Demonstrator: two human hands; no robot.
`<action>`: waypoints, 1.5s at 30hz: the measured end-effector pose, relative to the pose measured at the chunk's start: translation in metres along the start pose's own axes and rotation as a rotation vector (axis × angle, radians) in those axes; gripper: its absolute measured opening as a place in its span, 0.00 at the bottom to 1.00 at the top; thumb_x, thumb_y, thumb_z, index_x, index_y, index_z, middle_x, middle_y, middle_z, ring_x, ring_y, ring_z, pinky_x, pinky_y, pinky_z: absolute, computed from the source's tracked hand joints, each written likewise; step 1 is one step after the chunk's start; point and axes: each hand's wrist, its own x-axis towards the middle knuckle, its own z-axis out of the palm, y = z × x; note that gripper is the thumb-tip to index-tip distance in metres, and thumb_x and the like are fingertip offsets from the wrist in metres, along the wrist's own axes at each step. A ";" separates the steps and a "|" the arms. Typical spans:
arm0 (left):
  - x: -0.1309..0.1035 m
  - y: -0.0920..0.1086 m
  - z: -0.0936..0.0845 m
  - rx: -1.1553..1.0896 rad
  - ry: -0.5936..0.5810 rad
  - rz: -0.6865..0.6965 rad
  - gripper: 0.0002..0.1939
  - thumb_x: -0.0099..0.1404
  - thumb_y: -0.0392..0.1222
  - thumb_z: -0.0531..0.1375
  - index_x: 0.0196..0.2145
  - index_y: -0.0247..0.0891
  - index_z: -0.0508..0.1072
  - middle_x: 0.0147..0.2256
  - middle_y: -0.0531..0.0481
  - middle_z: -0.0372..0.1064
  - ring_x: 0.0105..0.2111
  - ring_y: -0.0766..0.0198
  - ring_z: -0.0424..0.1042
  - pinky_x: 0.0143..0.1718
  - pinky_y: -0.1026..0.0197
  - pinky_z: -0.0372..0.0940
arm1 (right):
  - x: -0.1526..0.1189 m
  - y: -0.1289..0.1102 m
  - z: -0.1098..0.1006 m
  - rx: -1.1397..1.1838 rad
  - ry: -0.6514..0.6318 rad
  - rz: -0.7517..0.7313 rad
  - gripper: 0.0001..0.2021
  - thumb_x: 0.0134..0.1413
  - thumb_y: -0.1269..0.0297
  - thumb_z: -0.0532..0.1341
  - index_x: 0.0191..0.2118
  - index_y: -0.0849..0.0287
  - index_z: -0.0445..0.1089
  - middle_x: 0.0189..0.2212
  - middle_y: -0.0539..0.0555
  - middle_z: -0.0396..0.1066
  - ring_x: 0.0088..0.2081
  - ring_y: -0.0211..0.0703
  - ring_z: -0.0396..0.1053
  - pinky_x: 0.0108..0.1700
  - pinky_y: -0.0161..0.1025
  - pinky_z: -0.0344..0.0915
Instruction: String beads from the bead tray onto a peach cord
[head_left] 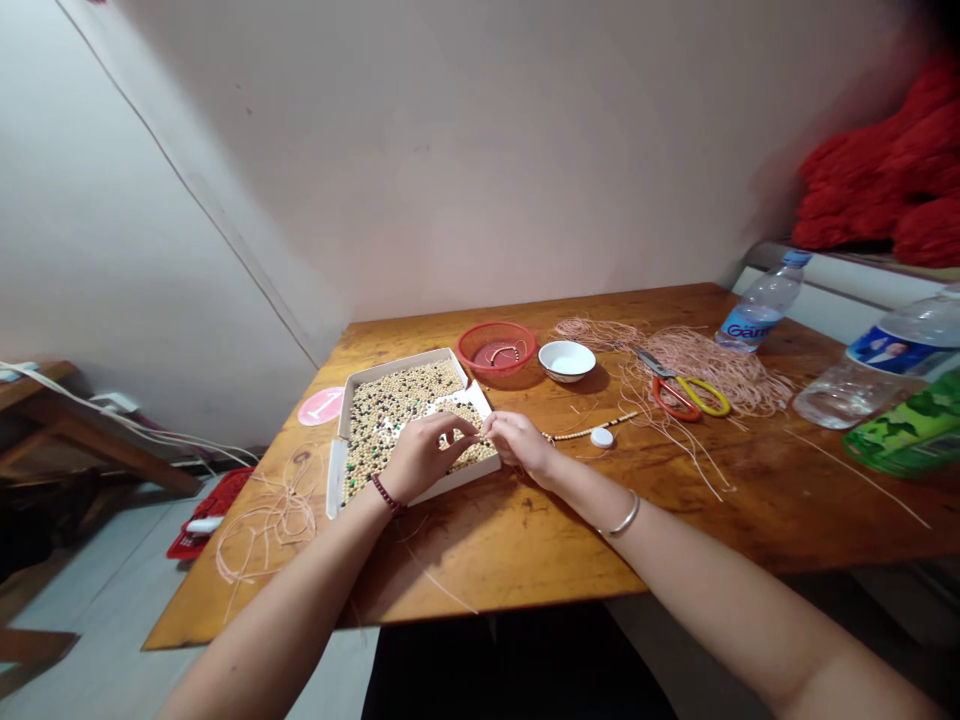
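Observation:
My left hand (421, 458) is over the front right part of a shallow white box (339, 470) of small beads (397, 395), mostly tan with dark and green ones among them. Its thumb and forefinger are pinched together; whatever lies between them is too small to make out. Just right of these fingertips, my right hand (519, 445) is closed at the box's right edge. From behind it a string of beads (592, 430) runs out to the right across the table, past a small white round lid (601, 437). The cord's end inside my right fingers is hidden.
Behind are a red basket (496, 365) with a beaded strand and a white bowl (567, 360). Scissors (679, 392) lie on a pile of pinkish cords (720, 370). Bottles (761, 300) stand at right. Loose cords (274, 520) lie by the left table edge.

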 end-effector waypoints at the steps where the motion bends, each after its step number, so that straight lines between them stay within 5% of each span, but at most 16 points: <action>1: 0.000 0.000 0.000 0.002 -0.005 0.005 0.08 0.65 0.44 0.57 0.34 0.40 0.74 0.31 0.50 0.73 0.27 0.68 0.69 0.29 0.66 0.63 | 0.000 -0.001 0.000 0.031 -0.004 0.013 0.04 0.41 0.64 0.56 0.25 0.58 0.59 0.12 0.39 0.45 0.14 0.27 0.37 0.17 0.30 0.34; 10: 0.004 -0.001 -0.004 -0.176 0.039 -0.158 0.11 0.65 0.47 0.56 0.34 0.37 0.72 0.29 0.50 0.70 0.27 0.68 0.67 0.24 0.68 0.62 | 0.004 0.001 -0.007 0.160 0.018 0.094 0.17 0.50 0.47 0.55 0.32 0.58 0.61 0.13 0.39 0.48 0.13 0.27 0.37 0.16 0.29 0.32; 18: 0.004 -0.003 -0.006 -0.371 0.205 -0.265 0.13 0.62 0.49 0.59 0.31 0.35 0.71 0.31 0.47 0.71 0.30 0.66 0.69 0.27 0.67 0.64 | 0.003 0.000 -0.009 0.190 -0.030 0.113 0.17 0.53 0.47 0.52 0.33 0.58 0.61 0.16 0.40 0.50 0.13 0.26 0.37 0.16 0.28 0.32; 23: 0.004 -0.001 -0.007 -0.453 0.180 -0.266 0.13 0.65 0.48 0.56 0.34 0.35 0.70 0.28 0.49 0.71 0.28 0.67 0.70 0.28 0.66 0.64 | 0.006 0.004 -0.010 0.209 -0.038 0.110 0.15 0.53 0.49 0.54 0.34 0.58 0.61 0.16 0.39 0.49 0.13 0.26 0.36 0.16 0.29 0.32; 26: 0.003 0.000 -0.006 -0.396 0.073 -0.246 0.13 0.67 0.48 0.54 0.36 0.35 0.71 0.22 0.54 0.65 0.22 0.70 0.65 0.24 0.67 0.60 | 0.004 0.003 -0.009 0.218 -0.069 0.105 0.15 0.53 0.50 0.54 0.34 0.58 0.62 0.15 0.39 0.48 0.13 0.26 0.36 0.16 0.29 0.31; 30: 0.003 0.000 -0.004 -0.257 -0.012 -0.169 0.14 0.68 0.48 0.53 0.37 0.36 0.72 0.27 0.51 0.68 0.25 0.69 0.64 0.25 0.67 0.58 | 0.001 0.000 -0.008 0.246 -0.097 0.096 0.11 0.53 0.55 0.55 0.34 0.58 0.62 0.17 0.40 0.49 0.13 0.26 0.37 0.16 0.29 0.33; 35: 0.005 0.000 -0.005 -0.173 0.013 -0.077 0.12 0.68 0.45 0.53 0.38 0.37 0.74 0.33 0.47 0.70 0.34 0.64 0.67 0.33 0.63 0.63 | 0.000 -0.001 -0.007 0.280 -0.097 0.059 0.07 0.54 0.59 0.56 0.34 0.57 0.62 0.21 0.41 0.53 0.14 0.25 0.38 0.16 0.28 0.32; 45: -0.001 0.005 -0.002 -0.078 0.097 -0.044 0.08 0.62 0.45 0.61 0.32 0.38 0.72 0.28 0.52 0.73 0.25 0.70 0.68 0.25 0.68 0.62 | -0.007 -0.002 0.001 0.160 -0.135 0.050 0.10 0.54 0.57 0.58 0.37 0.57 0.64 0.22 0.42 0.52 0.15 0.25 0.37 0.16 0.29 0.31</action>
